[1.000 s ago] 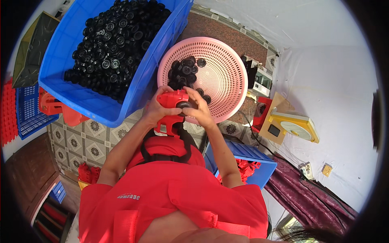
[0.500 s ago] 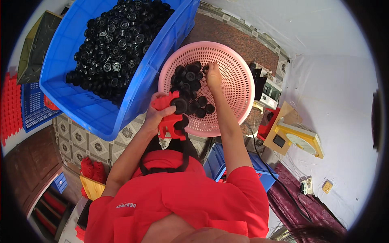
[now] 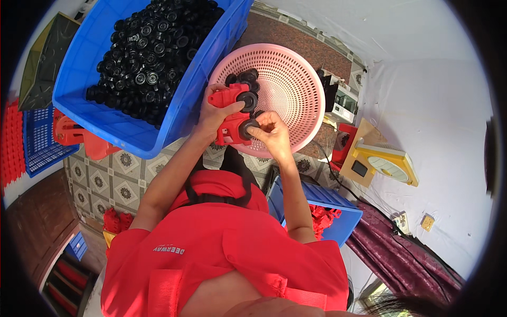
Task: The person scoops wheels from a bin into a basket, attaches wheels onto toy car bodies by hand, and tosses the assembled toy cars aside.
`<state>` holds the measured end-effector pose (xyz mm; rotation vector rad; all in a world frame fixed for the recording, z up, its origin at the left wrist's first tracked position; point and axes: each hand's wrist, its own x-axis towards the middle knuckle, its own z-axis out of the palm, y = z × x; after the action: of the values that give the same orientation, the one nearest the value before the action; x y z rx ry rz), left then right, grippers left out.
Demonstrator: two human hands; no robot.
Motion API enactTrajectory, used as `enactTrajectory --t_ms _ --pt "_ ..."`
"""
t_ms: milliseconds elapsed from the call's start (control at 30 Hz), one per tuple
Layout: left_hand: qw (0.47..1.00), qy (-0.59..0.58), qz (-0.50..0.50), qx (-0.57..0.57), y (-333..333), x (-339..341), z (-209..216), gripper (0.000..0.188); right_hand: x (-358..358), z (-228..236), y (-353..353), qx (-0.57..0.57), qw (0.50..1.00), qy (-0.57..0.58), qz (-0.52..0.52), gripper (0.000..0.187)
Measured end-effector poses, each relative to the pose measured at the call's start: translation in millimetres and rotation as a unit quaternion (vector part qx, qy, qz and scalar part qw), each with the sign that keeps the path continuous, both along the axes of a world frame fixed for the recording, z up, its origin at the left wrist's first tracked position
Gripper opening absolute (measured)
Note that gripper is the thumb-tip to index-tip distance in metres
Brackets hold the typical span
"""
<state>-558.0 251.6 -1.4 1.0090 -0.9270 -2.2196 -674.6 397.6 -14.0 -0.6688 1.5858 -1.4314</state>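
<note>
My left hand (image 3: 212, 114) holds a red plastic toy vehicle body (image 3: 229, 128) over the near left part of a pink perforated basket (image 3: 291, 79). A black toy wheel (image 3: 247, 100) sits on the body's far end, with my left thumb against it. At the near end, the thumb and fingers of my right hand (image 3: 275, 138) press on another black wheel (image 3: 246, 130) at the body's side. Whether that wheel is fully seated I cannot tell. Several loose black wheels (image 3: 249, 77) lie in the basket behind the body, partly hidden by it.
To the left stands a large blue crate (image 3: 127, 129) heaped with black wheels (image 3: 148, 50). Near my right elbow, a blue bin (image 3: 340, 216) contains red plastic parts (image 3: 322, 219). A yellow-framed device (image 3: 391, 164) stands by the right wall. A red stool (image 3: 95, 142) is left of the crate.
My right hand has come from inside the basket to the toy body and now presses a wheel against it. My left hand has raised the body slightly, farther over the basket.
</note>
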Motion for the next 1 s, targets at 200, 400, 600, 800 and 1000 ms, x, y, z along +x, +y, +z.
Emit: enactTrajectory --t_ms 200,400,600,800,1000 --pt "0.999 -0.016 -0.026 -0.016 4 8 2 0.062 8 23 9 -0.03 0.998 -0.05 0.006 0.026" --pt "0.999 0.003 -0.013 -0.037 5 7 18 0.063 9 31 11 -0.002 1.0 0.012 0.002 0.025" --pt "0.996 0.081 -0.04 0.022 1 2 36 0.089 13 38 -3 -0.149 0.98 -0.12 -0.048 0.078" --pt "0.979 0.149 -0.09 -0.106 4 13 30 0.137 1 83 -12 -0.089 0.974 0.208 -0.001 0.107" --pt "0.922 0.027 -0.13 -0.364 7 40 102 0.155 7 115 -15 -0.195 0.975 0.091 0.061 0.112"
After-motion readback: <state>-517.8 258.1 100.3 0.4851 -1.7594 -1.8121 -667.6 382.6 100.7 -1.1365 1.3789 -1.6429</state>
